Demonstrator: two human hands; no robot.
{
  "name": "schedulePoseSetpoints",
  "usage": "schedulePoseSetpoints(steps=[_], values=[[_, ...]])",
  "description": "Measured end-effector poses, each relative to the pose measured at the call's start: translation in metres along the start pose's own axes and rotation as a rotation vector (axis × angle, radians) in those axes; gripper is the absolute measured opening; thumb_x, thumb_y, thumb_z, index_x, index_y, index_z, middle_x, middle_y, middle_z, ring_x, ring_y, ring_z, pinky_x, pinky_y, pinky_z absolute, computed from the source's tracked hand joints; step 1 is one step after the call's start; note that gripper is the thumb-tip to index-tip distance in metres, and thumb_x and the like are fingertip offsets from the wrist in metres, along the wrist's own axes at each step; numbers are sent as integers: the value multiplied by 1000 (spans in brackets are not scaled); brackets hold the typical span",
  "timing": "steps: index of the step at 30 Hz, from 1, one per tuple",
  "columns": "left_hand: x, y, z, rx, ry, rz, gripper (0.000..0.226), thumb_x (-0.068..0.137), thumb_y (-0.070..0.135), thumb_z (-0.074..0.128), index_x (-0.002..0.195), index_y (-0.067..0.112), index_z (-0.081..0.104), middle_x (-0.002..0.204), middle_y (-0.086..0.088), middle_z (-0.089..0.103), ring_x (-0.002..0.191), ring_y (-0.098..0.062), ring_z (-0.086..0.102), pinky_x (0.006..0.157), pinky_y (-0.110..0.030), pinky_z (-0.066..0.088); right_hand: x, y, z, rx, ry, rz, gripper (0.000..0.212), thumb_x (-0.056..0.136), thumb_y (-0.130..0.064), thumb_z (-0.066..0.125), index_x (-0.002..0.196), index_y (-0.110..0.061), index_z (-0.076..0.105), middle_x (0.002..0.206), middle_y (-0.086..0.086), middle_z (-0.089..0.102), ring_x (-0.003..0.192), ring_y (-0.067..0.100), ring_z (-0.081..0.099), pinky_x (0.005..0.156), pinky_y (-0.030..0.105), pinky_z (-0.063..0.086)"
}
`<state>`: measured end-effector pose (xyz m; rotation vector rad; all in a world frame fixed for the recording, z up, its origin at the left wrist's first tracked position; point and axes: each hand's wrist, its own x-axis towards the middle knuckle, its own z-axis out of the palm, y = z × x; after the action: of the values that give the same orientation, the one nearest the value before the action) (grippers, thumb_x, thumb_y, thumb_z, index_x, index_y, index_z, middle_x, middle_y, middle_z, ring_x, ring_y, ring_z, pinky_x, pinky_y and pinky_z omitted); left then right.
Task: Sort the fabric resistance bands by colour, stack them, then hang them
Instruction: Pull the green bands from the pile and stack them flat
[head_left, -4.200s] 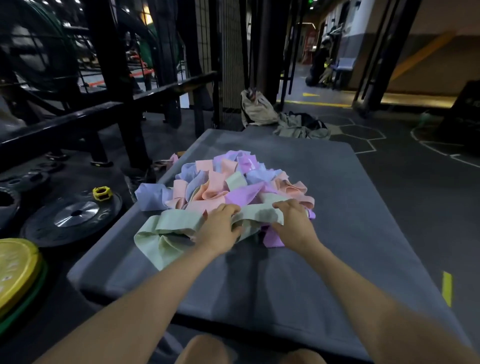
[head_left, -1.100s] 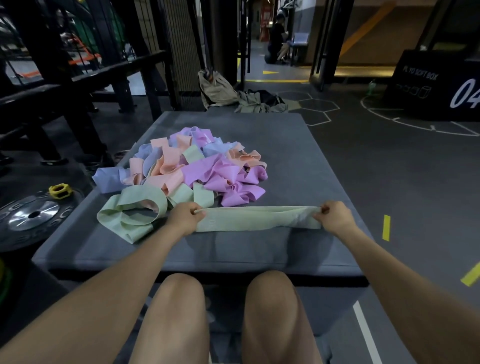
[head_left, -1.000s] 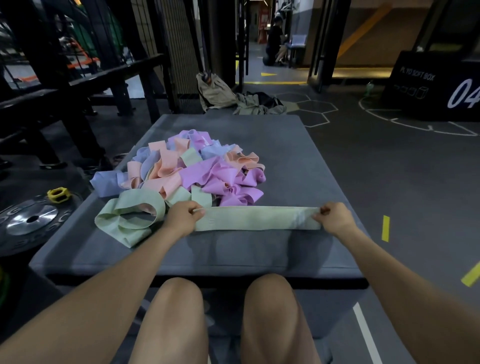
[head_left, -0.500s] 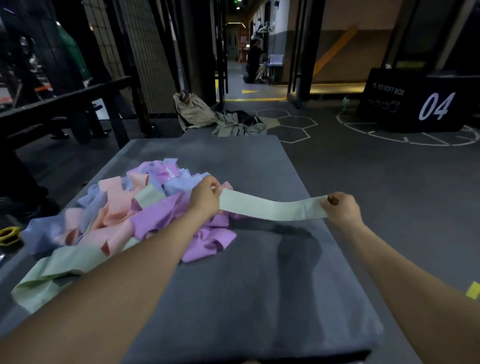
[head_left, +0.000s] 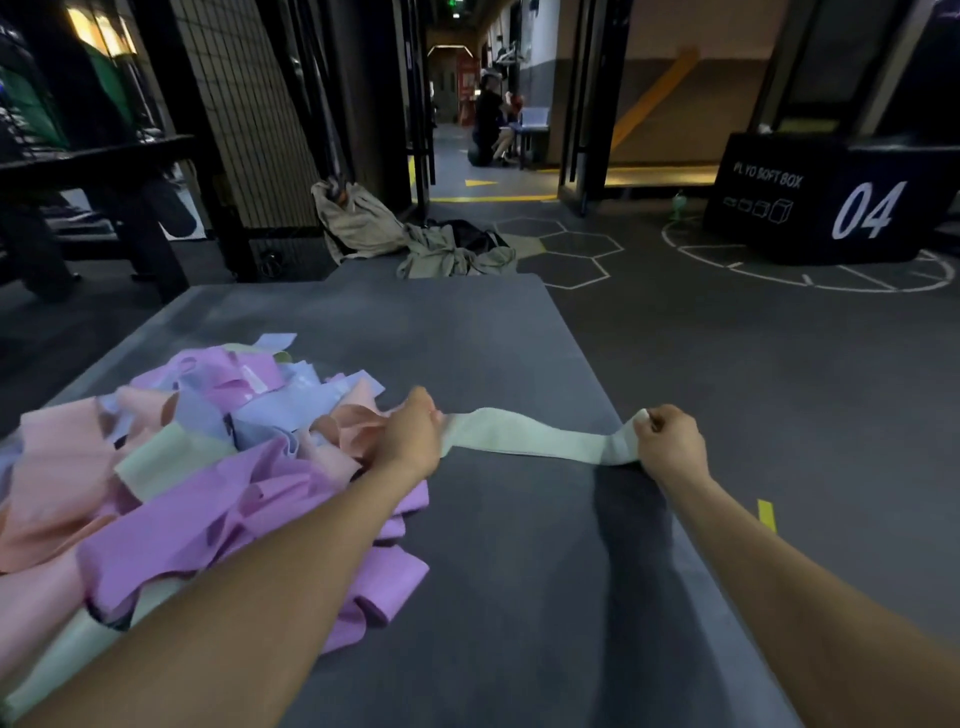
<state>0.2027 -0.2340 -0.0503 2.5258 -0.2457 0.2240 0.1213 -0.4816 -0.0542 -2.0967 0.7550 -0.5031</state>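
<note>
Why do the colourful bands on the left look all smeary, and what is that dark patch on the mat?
In the head view, the band pile at the left edge is blurred, likely from motion; the green band held between the left hand and right hand looks sharper. The dark patch on the grey mat looks like a shadow cast below the right hand and its arm. The room is dim, and straight lines bend towards the edges.

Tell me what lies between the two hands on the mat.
In the head view, a pale green band spans from the left hand to the right hand, each gripping one end, sagging onto the grey mat.
</note>
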Motion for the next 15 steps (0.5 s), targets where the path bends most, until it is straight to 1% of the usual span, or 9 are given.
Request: schedulePoseSetpoints(steps=[3, 5, 6, 7, 8, 10, 12, 13, 15], values=[[3, -29, -12, 122, 35, 84, 23, 100, 24, 35, 105, 12, 53, 89, -5, 53, 84, -25, 50, 74, -31, 36, -2, -4, 8, 29, 12, -18, 17, 96, -16, 46, 90, -4, 56, 84, 10, 56, 80, 25, 49, 67, 28, 35], [3, -50, -25, 135, 86, 6, 29, 98, 29, 34, 89, 15, 58, 87, 4, 59, 96, -26, 56, 79, -30, 36, -4, -11, 15, 58, -6, -35, 18, 94, -17, 50, 96, -3, 61, 86, 9, 58, 82, 25, 52, 70, 33, 42], [4, -58, -31, 118, 97, -65, 30, 96, 29, 36, 83, 14, 58, 85, 6, 61, 98, -25, 58, 78, -28, 36, -6, -14, 19, 67, -19, -44, 18, 93, -18, 52, 97, -3, 63, 87, 9, 58, 82, 25, 53, 71, 34, 44], [5, -63, -37, 115, 88, -102, 27, 95, 28, 40, 80, 14, 56, 85, 4, 61, 96, -25, 58, 75, -27, 38, -7, -18, 22, 65, -28, -52, 19, 93, -18, 54, 97, -2, 63, 86, 9, 58, 82, 24, 53, 71, 33, 43], [4, -64, -43, 104, 34, -115, 21, 96, 26, 43, 81, 15, 54, 89, -2, 61, 94, -28, 58, 75, -30, 39, -8, -21, 25, 57, -30, -59, 19, 92, -17, 54, 97, -2, 64, 85, 8, 58, 81, 24, 52, 70, 32, 41], [3, -60, -47, 136, -7, -97, 13, 95, 26, 49, 96, 15, 56, 100, -12, 62, 97, -33, 58, 80, -36, 43, -9, -23, 30, 52, -23, -45, 19, 92, -16, 54, 97, -1, 65, 83, 9, 57, 80, 23, 51, 70, 29, 39], [4, -54, -44, 117, -17, -91, 20, 92, 28, 53, 105, 14, 58, 104, -9, 64, 99, -31, 59, 84, -36, 45, -7, -22, 32, 60, -11, -11, 20, 93, -15, 53, 98, 0, 65, 84, 10, 57, 79, 23, 50, 69, 28, 38], [6, -51, -42, 116, -20, -94, 18, 91, 29, 54, 102, 15, 58, 103, -9, 63, 99, -30, 59, 85, -35, 46, -6, -20, 32, 57, -8, 1, 20, 93, -15, 53, 98, 0, 65, 84, 10, 57, 79, 23, 50, 69, 28, 37], [9, -47, -37, 149, -39, -89, 2, 88, 22, 56, 88, 20, 55, 101, -8, 62, 95, -30, 57, 83, -33, 45, -2, -18, 31, 42, 2, 14, 20, 93, -16, 54, 97, 0, 65, 88, 13, 60, 79, 23, 50, 69, 27, 36]])
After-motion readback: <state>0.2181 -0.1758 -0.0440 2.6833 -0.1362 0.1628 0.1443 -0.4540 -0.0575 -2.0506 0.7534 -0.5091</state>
